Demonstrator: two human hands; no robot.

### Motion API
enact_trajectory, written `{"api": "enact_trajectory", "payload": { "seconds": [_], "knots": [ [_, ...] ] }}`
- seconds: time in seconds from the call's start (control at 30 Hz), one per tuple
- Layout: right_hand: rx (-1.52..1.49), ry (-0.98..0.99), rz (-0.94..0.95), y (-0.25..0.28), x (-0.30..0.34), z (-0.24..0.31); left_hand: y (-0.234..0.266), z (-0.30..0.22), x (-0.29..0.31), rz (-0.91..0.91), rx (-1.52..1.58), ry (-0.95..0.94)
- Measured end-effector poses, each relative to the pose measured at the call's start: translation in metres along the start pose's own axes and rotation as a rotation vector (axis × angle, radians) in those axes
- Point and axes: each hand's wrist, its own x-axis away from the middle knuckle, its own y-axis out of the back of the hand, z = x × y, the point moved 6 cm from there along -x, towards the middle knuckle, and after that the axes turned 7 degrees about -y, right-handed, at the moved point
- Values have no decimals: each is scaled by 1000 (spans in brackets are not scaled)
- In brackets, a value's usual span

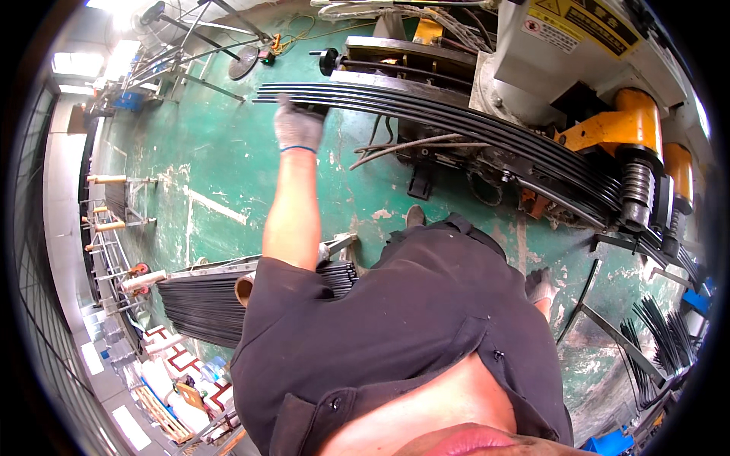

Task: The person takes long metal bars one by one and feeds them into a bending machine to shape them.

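My left hand (299,128), in a pale work glove with a blue cuff, is closed around the left end of several long, thin black bars (449,116). The thumb lies over them and the fingers are underneath, slightly blurred. Side by side, the bars run to the right along the front of a machine, as far as its orange and steel clamp parts (637,125). My right hand (541,289), also gloved, hangs low beside my right hip, away from the bars. Its fingers are too dark and small to make out.
A rack to my left holds a thick stack of black bars (205,304). More black bars (661,334) lie on a stand at the lower right. Cables (418,144) hang below the machine (585,45). A metal frame (186,57) stands on the green floor (205,159), far left.
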Motion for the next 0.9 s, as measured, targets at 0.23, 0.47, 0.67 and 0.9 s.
{"api": "enact_trajectory", "payload": {
  "seconds": [0.23,0.47,0.67,0.9],
  "knots": [
    [53,-124,-183,102,-45,-84,64,-111,-74,-153,-292,-134],
    [25,-73,-12,82,-23,-65,38,-90,-78,106,-390,25],
    [271,29,-159,-11,37,-27,64,-100,-81,264,-510,138],
    [362,75,-135,-36,46,9,57,-91,-70,26,-348,9]
  ]
}}
